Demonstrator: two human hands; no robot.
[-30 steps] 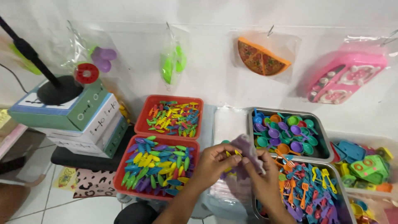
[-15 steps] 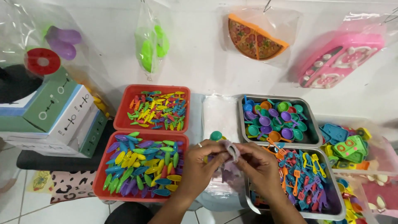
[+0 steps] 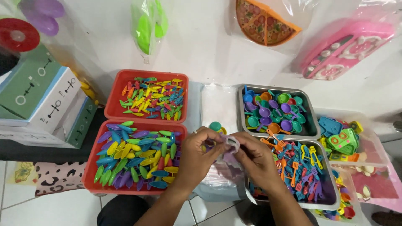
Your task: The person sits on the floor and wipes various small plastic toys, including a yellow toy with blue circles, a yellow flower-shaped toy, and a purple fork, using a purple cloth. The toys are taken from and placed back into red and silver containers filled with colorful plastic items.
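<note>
Since the earlier frame our view has dropped closer and our hands have drawn together at lower centre; trays unmoved.

Left to right: stacked boxes (image 3: 42, 104) at left edge. Red tray of small mixed pieces (image 3: 146, 96) upper left of centre, red tray of leaf-shaped pieces (image 3: 134, 157) below it. Our left hand (image 3: 197, 157) sits lower centre, fingers pinched on a small clear plastic bag (image 3: 229, 144). A teal round piece (image 3: 215, 126) shows just above that hand; can't tell if it's held. Our right hand (image 3: 257, 161) pinches the same bag from the other side, over the near edge of the grey tray of toy utensils (image 3: 301, 171). Grey tray of toy pans (image 3: 274, 113) lies above that. Clear bin of green and blue toys (image 3: 343, 140) at right edge.

Bag between both hands, centre of frame, over a stack of clear bags (image 3: 222, 175).

Handling, our read: very light, limp film, slippery, crumples easily. Best gripped at the mouth edges with fingertips, one side each.

Looks: crinkled, translucent, faint purple tint, mostly hidden by our fingers; contents can't be made out.
</note>
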